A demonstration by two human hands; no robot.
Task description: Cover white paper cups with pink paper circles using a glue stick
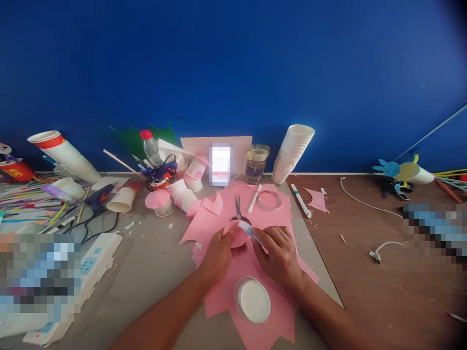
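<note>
My left hand [219,253] pinches a rounded piece of pink paper [237,239] between thumb and fingers. In my right hand [280,253] is a white pen-shaped tube [249,230] with blue lettering, its tip at the upper part of the pink piece. Just beyond lie scissors [238,208] with their blades pointing away, the handles partly covered by the pink piece. Under both hands spreads a large jagged sheet of pink paper [215,297]. A white paper cup [255,301] stands on it, base up, close to me.
Behind are a white marker [254,198], a tape roll [270,200], a lidded jar [257,165], a lit phone [220,164] and a tall cup stack [294,154]. Leftward lie pink-trimmed cups [182,195], a glue gun [98,200] and a power strip [82,282]. Cables [368,200] lie right.
</note>
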